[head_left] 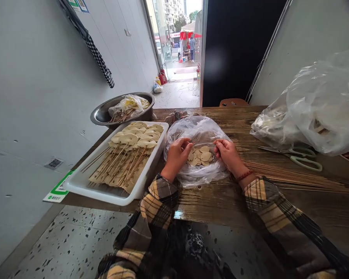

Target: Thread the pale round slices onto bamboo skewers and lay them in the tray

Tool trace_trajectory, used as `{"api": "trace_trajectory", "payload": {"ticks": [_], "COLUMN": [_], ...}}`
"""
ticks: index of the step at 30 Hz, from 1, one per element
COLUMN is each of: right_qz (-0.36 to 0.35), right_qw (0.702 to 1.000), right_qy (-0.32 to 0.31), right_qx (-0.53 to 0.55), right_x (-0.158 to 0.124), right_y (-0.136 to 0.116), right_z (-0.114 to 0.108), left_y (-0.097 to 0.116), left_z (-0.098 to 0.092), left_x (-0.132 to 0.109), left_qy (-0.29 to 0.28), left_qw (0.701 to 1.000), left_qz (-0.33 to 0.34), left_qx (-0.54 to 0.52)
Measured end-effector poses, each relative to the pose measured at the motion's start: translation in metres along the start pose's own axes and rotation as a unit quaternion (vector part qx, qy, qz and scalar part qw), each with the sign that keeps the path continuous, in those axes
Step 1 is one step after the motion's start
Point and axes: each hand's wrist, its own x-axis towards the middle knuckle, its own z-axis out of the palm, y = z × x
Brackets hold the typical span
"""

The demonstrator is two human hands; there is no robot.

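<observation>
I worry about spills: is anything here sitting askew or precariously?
The white tray of skewers juts past the wooden table on the left, as does the metal bowl behind it; some sticks poke over the tray's rim.

Wooden table, dark grain running left to right. At its left edge sits a white tray, its near corner hanging past the edge. Right behind it, touching, a metal bowl. In the middle lies a clear bag. To the right a sheaf of bare sticks spreads flat, scissors on top, and a big bag slumps beyond.
</observation>
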Motion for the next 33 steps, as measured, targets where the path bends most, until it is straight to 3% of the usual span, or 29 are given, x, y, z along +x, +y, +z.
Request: {"api": "trace_trajectory", "payload": {"ticks": [2,7,11,15,19,24,29,33], "right_qz": [0.003,0.006,0.02,0.03,0.033,0.012,-0.028,-0.038], "right_qw": [1.0,1.0,0.998,0.996,0.996,0.997,0.997,0.995], "right_qy": [0.007,-0.001,-0.041,-0.065,-0.069,-0.07,-0.066,-0.079], "right_qx": [0.007,0.028,0.04,0.047,0.048,0.028,-0.011,-0.041], "right_x": [0.001,-0.002,-0.008,-0.011,-0.013,-0.015,-0.01,-0.01], "right_y": [0.001,0.003,0.004,0.005,0.004,0.002,-0.001,0.001], "right_z": [0.0,-0.004,-0.012,-0.017,-0.017,-0.017,-0.021,-0.02], "left_y": [0.003,0.018,0.025,0.027,0.033,0.061,0.098,0.095], "left_z": [-0.006,-0.026,-0.026,-0.019,-0.017,-0.02,-0.024,-0.019], "left_x": [-0.019,-0.081,-0.107,-0.099,-0.082,-0.055,-0.028,-0.027], "left_qy": [-0.02,-0.162,-0.174,-0.159,-0.195,-0.18,-0.115,-0.071], "left_qw": [0.998,0.961,0.937,0.918,0.869,0.82,0.817,0.85], "left_qz": [0.029,0.089,0.069,0.05,0.05,0.1,0.193,0.218], "left_qx": [0.049,0.205,0.294,0.361,0.452,0.535,0.531,0.475]}}
